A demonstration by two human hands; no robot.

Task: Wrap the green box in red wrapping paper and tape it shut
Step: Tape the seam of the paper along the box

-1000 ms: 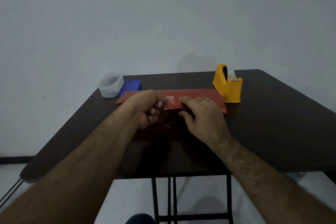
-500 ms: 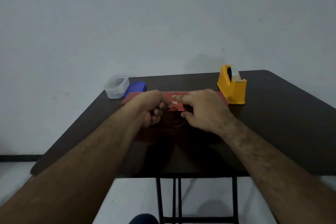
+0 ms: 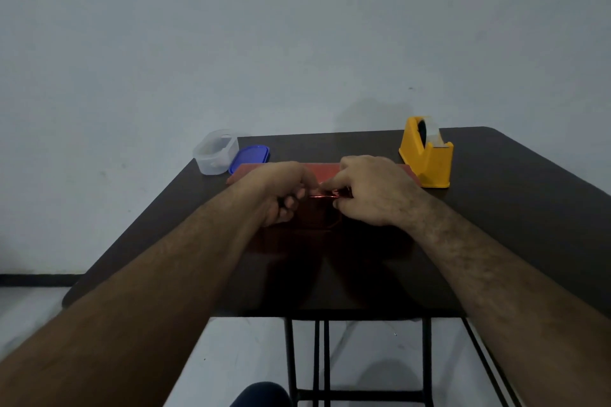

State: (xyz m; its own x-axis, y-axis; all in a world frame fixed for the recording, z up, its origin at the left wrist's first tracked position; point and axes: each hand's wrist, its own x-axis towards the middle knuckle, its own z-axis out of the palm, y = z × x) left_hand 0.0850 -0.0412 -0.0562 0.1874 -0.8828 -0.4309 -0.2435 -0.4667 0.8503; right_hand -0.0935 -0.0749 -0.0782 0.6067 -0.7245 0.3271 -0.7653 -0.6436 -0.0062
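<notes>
Right hand has shifted leftward over the seam; both it and left hand pinch red wrapping paper, which may spring open if released untaped.

Bare forearms, two hands, no sleeves in view

left hand and right hand bare, no gloves, rings or watch visible; forearms uncovered to frame edge, hairy; dark blue rounded clothed shape at bottom edge, garment unclear

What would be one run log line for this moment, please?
left hand: holds red paper | right hand: presses paper fold | box: hidden | tape dispenser: right, untouched
</notes>
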